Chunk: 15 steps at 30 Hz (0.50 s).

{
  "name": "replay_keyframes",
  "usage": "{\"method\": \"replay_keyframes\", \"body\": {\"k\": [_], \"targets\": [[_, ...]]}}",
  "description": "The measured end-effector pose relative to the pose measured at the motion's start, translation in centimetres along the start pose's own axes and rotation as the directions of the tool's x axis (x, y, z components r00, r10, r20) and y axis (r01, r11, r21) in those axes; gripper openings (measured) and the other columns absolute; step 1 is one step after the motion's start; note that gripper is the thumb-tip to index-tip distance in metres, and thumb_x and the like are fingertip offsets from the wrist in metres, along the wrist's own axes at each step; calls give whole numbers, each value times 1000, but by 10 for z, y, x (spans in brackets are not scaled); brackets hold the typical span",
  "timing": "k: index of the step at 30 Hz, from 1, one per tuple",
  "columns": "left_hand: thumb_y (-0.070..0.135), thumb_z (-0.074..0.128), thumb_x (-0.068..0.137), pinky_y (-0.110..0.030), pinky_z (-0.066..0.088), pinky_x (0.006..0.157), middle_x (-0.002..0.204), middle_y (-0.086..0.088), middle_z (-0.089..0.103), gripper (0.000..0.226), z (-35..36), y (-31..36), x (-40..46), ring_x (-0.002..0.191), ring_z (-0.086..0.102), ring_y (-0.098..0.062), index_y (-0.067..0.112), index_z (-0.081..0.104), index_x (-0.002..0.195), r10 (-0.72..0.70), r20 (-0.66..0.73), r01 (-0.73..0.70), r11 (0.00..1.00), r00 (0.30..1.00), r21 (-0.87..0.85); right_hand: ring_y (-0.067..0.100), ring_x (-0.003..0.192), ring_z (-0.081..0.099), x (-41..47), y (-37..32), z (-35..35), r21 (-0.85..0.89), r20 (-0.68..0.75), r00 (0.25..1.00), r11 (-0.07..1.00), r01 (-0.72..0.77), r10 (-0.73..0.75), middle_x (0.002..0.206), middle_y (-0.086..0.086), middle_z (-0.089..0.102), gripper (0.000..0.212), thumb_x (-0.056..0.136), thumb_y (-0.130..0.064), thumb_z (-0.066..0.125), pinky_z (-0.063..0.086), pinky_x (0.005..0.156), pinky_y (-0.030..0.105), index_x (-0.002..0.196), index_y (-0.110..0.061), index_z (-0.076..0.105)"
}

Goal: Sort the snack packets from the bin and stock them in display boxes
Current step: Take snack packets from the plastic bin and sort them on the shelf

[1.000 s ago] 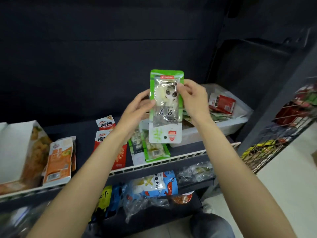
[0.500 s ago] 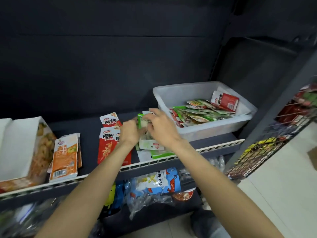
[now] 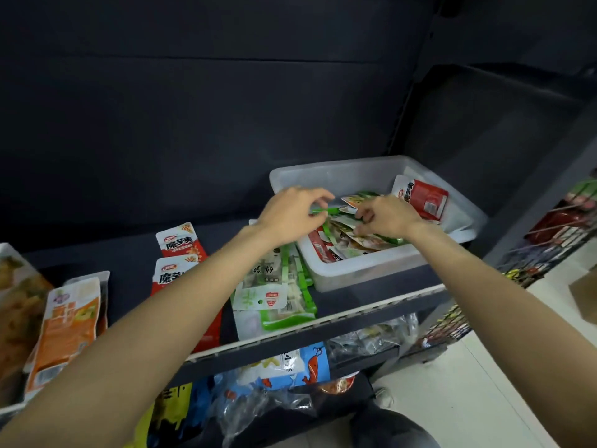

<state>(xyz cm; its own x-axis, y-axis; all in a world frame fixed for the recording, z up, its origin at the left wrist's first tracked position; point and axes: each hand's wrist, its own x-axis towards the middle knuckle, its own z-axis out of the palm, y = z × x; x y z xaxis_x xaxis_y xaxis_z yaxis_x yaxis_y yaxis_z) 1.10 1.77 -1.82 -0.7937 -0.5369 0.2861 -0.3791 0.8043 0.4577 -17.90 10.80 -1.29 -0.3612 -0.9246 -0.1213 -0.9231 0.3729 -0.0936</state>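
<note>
Both of your hands reached into the bin (image 3: pixel 371 270): left hand (image 3: pixel 290 212) pinched a green packet (image 3: pixel 323 209), right hand (image 3: pixel 384 215) gripped another; lifting one at a time seemed wisest.

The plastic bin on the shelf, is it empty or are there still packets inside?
Not empty. The plastic bin holds a loose pile of snack packets.
</note>
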Motion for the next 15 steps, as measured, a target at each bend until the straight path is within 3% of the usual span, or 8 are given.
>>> {"method": "replay_keyframes", "body": {"k": [3,6,8,12,15], "targets": [[28,62,88,-30,45,92,120,7,64,41,17,7,37,112,58,-14,29,55,128,-4,131,-6,997,991,73,26,100,61,3,0,5,-137,-64,996,989,52,-61,110,5,67,26,86,-37,59,47,82,31,108,-26,68],[33,64,85,-28,44,80,123,0,62,48,38,10,60,110,58,-22,32,52,131,-18,273,-31,984,962,174,30,94,63,2,-3,11,-382,-193,964,919,99,-184,103,10,67,29,94,-31,45,46,75,33,111,-18,65],[38,64,85,-30,44,78,122,-2,63,45,48,11,64,109,58,-24,32,55,128,-16,262,-48,970,965,237,31,93,65,1,3,14,-436,-266,934,894,103,-237,101,10,68,30,98,-28,39,46,73,35,114,-16,62],[39,62,88,-38,49,86,104,2,72,20,43,15,61,97,64,-22,29,72,104,25,-25,-21,992,999,127,32,91,65,-9,20,11,-240,-423,885,966,96,-193,99,8,69,27,100,-33,41,46,71,37,111,-17,60],[35,71,82,-33,50,83,93,8,72,6,36,21,57,88,64,-14,31,74,86,-7,-24,9,998,1000,61,25,86,65,-19,23,9,-22,-482,867,991,130,-124,91,4,71,12,92,-29,59,46,70,34,97,-19,65]]}}
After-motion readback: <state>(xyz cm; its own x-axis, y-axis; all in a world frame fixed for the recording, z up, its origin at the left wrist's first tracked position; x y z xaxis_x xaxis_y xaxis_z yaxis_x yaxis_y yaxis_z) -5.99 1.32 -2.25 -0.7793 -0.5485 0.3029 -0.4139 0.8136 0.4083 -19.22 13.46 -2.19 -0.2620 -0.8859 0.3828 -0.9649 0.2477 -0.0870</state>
